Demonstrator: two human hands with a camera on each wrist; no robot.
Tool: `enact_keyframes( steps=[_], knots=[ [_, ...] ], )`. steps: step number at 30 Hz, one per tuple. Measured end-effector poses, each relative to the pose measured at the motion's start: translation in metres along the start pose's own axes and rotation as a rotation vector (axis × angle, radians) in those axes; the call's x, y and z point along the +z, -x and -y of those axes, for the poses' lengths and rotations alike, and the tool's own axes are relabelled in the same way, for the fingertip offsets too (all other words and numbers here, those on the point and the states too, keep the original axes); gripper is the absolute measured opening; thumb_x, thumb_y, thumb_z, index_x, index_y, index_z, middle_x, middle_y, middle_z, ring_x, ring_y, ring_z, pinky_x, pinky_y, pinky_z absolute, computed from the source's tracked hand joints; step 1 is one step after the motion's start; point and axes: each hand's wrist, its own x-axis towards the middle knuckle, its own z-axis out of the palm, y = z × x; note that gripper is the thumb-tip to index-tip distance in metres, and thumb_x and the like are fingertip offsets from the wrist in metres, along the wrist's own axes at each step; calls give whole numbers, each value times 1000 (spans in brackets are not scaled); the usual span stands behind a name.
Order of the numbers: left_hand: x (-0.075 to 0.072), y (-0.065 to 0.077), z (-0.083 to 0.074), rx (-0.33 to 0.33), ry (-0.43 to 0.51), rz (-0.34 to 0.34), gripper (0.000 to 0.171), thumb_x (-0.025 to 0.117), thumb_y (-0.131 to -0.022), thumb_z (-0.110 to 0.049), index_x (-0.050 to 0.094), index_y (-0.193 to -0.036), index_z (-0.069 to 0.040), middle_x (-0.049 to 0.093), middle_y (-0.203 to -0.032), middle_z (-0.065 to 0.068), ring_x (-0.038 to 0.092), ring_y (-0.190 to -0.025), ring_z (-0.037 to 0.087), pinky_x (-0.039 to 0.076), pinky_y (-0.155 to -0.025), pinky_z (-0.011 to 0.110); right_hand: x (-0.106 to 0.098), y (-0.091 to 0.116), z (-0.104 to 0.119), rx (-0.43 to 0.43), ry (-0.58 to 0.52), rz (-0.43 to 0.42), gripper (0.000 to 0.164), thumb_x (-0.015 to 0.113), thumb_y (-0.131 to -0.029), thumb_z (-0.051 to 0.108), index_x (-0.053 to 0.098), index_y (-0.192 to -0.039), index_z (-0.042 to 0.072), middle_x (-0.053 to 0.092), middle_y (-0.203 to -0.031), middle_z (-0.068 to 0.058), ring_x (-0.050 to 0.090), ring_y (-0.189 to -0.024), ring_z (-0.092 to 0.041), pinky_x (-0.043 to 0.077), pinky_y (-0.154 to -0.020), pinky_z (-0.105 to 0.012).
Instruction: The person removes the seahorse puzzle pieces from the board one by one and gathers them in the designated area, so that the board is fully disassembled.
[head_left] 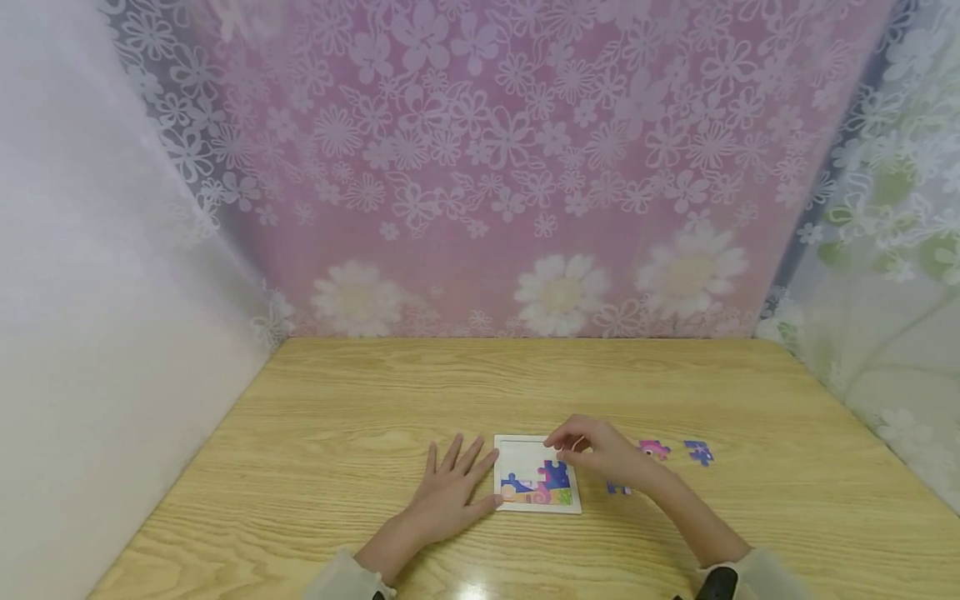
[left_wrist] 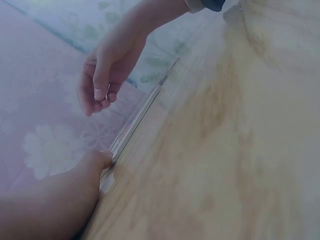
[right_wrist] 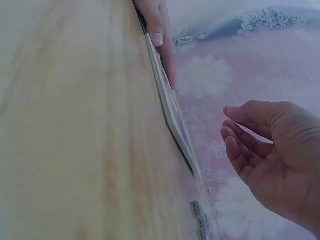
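A white puzzle frame lies flat on the table, with blue, pink and orange jigsaw pieces along its bottom and lower right. Its upper left part shows bare white board. My left hand rests beside it with fingers spread, thumb and index finger touching the frame's left edge. Above the frame's upper right corner hovers my right hand, its fingers loosely bent. In the right wrist view, no piece shows between the thumb and fingers of that hand.
Right of the frame lie a pink jigsaw piece, a blue piece and another blue piece, partly covered by the right hand. The wooden table meets a flowered pink curtain at the back.
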Motion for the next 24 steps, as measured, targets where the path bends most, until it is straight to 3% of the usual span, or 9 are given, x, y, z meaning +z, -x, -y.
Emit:
enact_keyframes(
  steps=[10, 24],
  knots=[
    [-2, 1, -2, 17, 40, -7, 65, 32, -94, -56, 28, -146, -17, 18, -150, 11, 4, -135, 38, -5, -99, 62, 4, 6, -10, 70, 1, 35, 17, 61, -88, 6, 64, -104, 7, 60, -92, -1, 55, -82, -14, 49, -74, -28],
    [-2, -1, -2, 9, 30, 11, 66, 29, -93, -58, 25, -147, -19, 14, -151, 9, 0, -136, 36, -7, -99, 62, 5, 9, -15, 145, 24, 97, 23, 66, -84, 5, 63, -106, 8, 56, -94, -2, 53, -82, -16, 47, -71, -27]
  ],
)
